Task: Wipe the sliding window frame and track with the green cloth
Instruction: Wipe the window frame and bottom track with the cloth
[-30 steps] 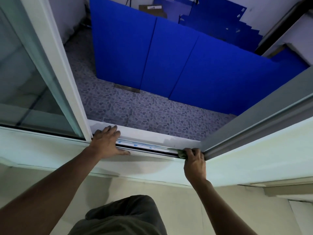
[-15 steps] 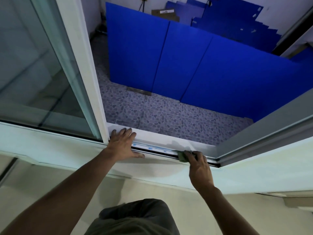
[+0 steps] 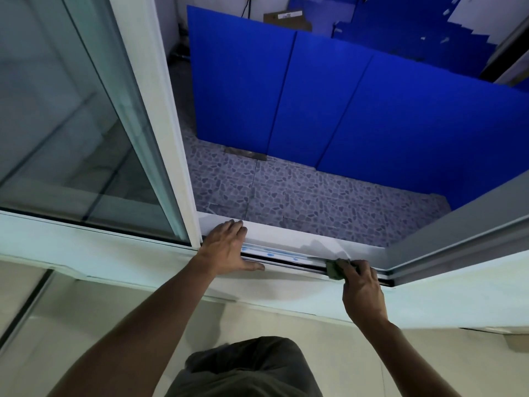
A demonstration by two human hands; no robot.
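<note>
Head cam: right hand (image 3: 362,285) grips green cloth (image 3: 335,270) at the track's (image 3: 289,260) right end, left hand (image 3: 226,247) flat, fingers spread, by the sash.

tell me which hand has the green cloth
The right hand: it presses the green cloth into the track. The left hand lies flat, empty.

Green cloth (image 3: 334,270) mostly hidden under right hand (image 3: 362,285); track (image 3: 289,260) covered below both hands. Blue panels (image 3: 372,110) cut by right edge. Cardboard label (image 3: 289,15) unreadable.
</note>
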